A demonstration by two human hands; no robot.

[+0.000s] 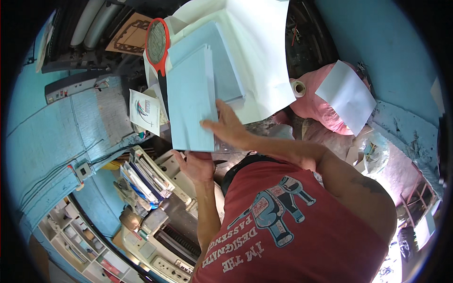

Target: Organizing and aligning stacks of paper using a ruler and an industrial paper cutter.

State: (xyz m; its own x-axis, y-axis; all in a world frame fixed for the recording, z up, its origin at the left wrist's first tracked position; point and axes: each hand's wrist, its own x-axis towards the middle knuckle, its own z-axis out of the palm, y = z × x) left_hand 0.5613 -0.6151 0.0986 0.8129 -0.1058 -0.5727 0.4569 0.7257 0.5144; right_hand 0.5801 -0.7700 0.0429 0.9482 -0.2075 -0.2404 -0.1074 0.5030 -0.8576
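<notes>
A thick stack of pale blue paper (pixel 191 99) sits slightly tilted in front of me, its long side edge facing right. My left hand (pixel 197 166) cups the stack's near end from below, thumb up at the corner and the other fingers partly hidden. Against the right edge lies my right hand (pixel 230 126), its thumb over the top and its fingers along the side. Larger blue-grey sheets (pixel 226 70) lie beneath and behind the stack, on a big white sheet (pixel 264 56).
A red racket-shaped bug swatter (pixel 157 43) lies left of the stack, beside a printed white card (pixel 145 112). Right of the table, a loose white sheet (pixel 347 96) rests on a pink bundle (pixel 314 92) near a paper roll (pixel 298 88). Upright papers (pixel 146 179) stand at lower left.
</notes>
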